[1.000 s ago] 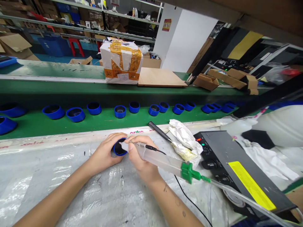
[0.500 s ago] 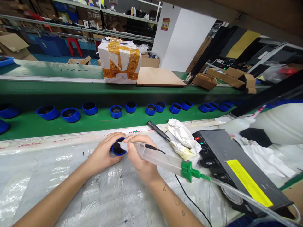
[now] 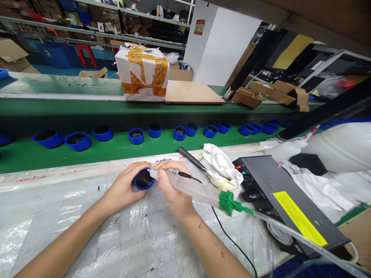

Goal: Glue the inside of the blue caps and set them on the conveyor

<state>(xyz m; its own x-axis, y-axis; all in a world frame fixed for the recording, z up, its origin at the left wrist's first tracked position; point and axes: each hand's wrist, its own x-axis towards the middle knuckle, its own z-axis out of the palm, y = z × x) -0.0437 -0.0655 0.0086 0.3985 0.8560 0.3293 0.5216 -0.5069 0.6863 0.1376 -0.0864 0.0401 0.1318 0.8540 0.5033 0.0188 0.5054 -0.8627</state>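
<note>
My left hand (image 3: 126,188) is wrapped round a blue-rimmed round cup (image 3: 144,179) with a dark inside, tilted so its mouth faces up toward me. In my right hand (image 3: 174,189) is a clear glue dispensing syringe (image 3: 199,194), gripped near its front end. Its whitish nozzle (image 3: 153,173) points left at the right side of the cup's rim; whether it touches, I cannot tell. A green cap (image 3: 227,202) closes the syringe's back end, with a clear hose running off to the right. A black cable (image 3: 185,175) lies along the barrel.
Several blue cups (image 3: 136,136) stand along the green conveyor (image 3: 116,152) ahead. Right of my hands are a black-handled tool (image 3: 191,158), crumpled white paper (image 3: 222,164) and a black dispenser box (image 3: 290,204) with knobs and a gauge. A taped carton (image 3: 142,73) sits beyond.
The nozzle has shifted from over the cup's opening to its right rim. The held cup's dark inside shows more now. Conveyor cups appear slightly further left, and the whole view has shifted a little.
</note>
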